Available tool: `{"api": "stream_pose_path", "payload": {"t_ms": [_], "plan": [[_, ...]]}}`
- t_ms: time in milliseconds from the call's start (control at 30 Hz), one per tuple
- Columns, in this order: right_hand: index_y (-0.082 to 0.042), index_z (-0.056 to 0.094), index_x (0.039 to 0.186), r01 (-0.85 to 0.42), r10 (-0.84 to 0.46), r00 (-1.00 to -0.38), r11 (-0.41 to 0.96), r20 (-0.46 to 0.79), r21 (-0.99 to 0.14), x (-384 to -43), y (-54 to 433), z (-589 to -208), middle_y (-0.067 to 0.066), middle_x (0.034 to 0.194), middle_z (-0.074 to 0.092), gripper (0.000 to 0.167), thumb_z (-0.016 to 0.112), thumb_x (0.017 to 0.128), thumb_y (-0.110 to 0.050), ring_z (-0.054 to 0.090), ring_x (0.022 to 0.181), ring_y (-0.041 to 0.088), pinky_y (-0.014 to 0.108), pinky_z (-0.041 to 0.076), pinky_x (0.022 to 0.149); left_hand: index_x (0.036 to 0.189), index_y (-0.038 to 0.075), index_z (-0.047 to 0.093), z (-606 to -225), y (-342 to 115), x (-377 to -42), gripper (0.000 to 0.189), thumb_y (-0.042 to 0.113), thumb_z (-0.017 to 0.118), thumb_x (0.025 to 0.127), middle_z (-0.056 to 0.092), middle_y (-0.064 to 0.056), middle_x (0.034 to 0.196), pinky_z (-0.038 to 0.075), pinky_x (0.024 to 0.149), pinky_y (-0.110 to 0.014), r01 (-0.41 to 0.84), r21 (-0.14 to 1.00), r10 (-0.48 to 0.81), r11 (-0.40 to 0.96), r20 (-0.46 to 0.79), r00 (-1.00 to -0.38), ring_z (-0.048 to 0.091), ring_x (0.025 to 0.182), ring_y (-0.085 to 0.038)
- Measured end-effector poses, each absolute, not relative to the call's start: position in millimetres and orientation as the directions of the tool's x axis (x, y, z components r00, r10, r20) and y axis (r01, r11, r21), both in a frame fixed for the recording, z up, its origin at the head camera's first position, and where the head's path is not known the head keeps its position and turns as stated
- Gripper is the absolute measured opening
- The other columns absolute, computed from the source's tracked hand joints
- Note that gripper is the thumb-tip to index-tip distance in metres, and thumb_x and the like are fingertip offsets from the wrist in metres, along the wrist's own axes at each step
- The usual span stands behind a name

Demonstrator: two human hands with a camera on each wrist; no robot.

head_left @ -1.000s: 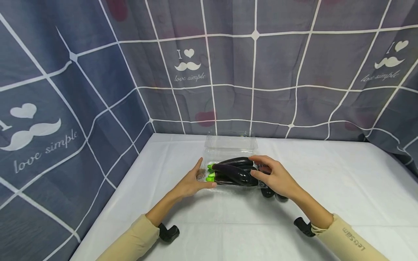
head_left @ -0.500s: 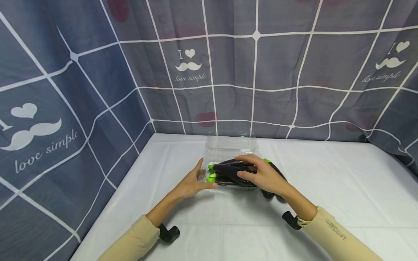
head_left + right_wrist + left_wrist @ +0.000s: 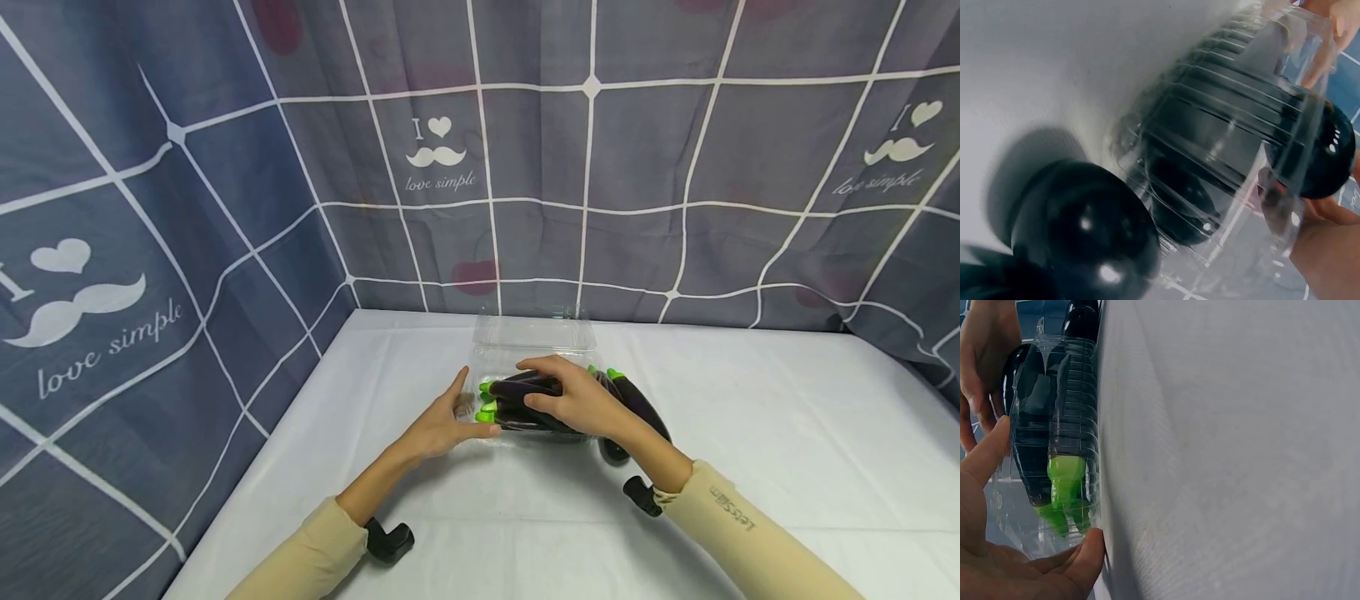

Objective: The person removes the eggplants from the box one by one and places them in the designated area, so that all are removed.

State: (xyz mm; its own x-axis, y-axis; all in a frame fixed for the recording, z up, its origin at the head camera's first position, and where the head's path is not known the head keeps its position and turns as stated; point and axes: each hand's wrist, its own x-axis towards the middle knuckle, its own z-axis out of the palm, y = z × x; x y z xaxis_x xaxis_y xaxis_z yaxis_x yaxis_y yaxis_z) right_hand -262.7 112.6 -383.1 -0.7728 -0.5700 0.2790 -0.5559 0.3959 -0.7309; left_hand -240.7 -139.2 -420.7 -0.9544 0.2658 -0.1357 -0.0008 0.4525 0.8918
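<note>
Several dark eggplants [image 3: 517,414] with bright green stems pointing left lie in a clear plastic clamshell container [image 3: 1074,394]. Its lid [image 3: 534,332] is flipped back toward the curtain. My left hand [image 3: 444,423] holds the container's left end, thumb on the near side and fingers on the far side. Over the eggplants' middle, my right hand [image 3: 576,398] reaches from the right, thumb and fingers spread across the top one. One rounded eggplant end [image 3: 1329,150] sticks up above the container wall in the right wrist view. Most of the right fingertips are hidden in the head view.
More eggplants [image 3: 642,406] lie loose on the white tablecloth [image 3: 772,400], just right of the container and partly under my right forearm. A grey-blue checked curtain [image 3: 637,167] closes off the back and left side. Black wrist mounts [image 3: 390,542] hang below both sleeves.
My right hand has moved left from the eggplants' right ends to their middle, uncovering the loose eggplants at the right. The left hand and the container have stayed in place.
</note>
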Motion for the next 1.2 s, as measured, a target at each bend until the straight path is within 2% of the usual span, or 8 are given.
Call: {"api": "stream_pose_path", "payload": {"t_ms": [200, 500, 767, 1200], "plan": [[-0.007, 0.051, 0.143, -0.557, -0.584, -0.768, 0.404, 0.265, -0.726, -265, 111, -387, 0.012, 0.141, 0.052, 0.053, 0.068, 0.093, -0.013, 0.054, 0.120, 0.037, 0.052, 0.047, 0.092, 0.161, 0.019, 0.003, -419, -139, -240, 0.117, 0.040, 0.084, 0.078, 0.032, -0.022, 0.154, 0.035, 0.105, -0.057, -0.007, 0.891, 0.263, 0.454, -0.141, -0.954, 0.031, 0.142, -0.035], [-0.002, 0.056, 0.137, -0.625, -0.659, -0.700, 0.378, 0.276, -0.683, -268, 109, -392, 0.014, 0.135, 0.058, 0.045, 0.065, 0.093, -0.003, 0.055, 0.120, 0.033, 0.049, 0.046, 0.095, 0.160, 0.017, 0.003, -418, -138, -241, 0.118, 0.041, 0.084, 0.078, 0.035, -0.021, 0.153, 0.037, 0.104, -0.055, -0.007, 0.894, 0.267, 0.449, -0.142, -0.953, 0.033, 0.140, -0.035], [-0.002, 0.064, 0.128, -0.606, -0.649, -0.725, 0.439, 0.233, -0.664, -265, 109, -393, 0.012, 0.129, 0.062, 0.033, 0.060, 0.095, -0.003, 0.054, 0.123, 0.033, 0.053, 0.044, 0.097, 0.160, 0.020, 0.002, -420, -140, -242, 0.120, 0.043, 0.084, 0.077, 0.036, -0.019, 0.153, 0.036, 0.104, -0.057, -0.005, 0.896, 0.276, 0.444, -0.142, -0.951, 0.033, 0.140, -0.037], [-0.002, 0.064, 0.129, -0.577, -0.633, -0.745, 0.449, 0.213, -0.683, -263, 110, -394, 0.012, 0.130, 0.062, 0.033, 0.058, 0.097, -0.005, 0.054, 0.123, 0.032, 0.051, 0.045, 0.095, 0.160, 0.017, 0.002, -420, -139, -241, 0.118, 0.040, 0.084, 0.078, 0.035, -0.021, 0.153, 0.037, 0.104, -0.057, 0.005, 0.896, 0.280, 0.444, -0.134, -0.951, 0.033, 0.140, -0.037]]}}
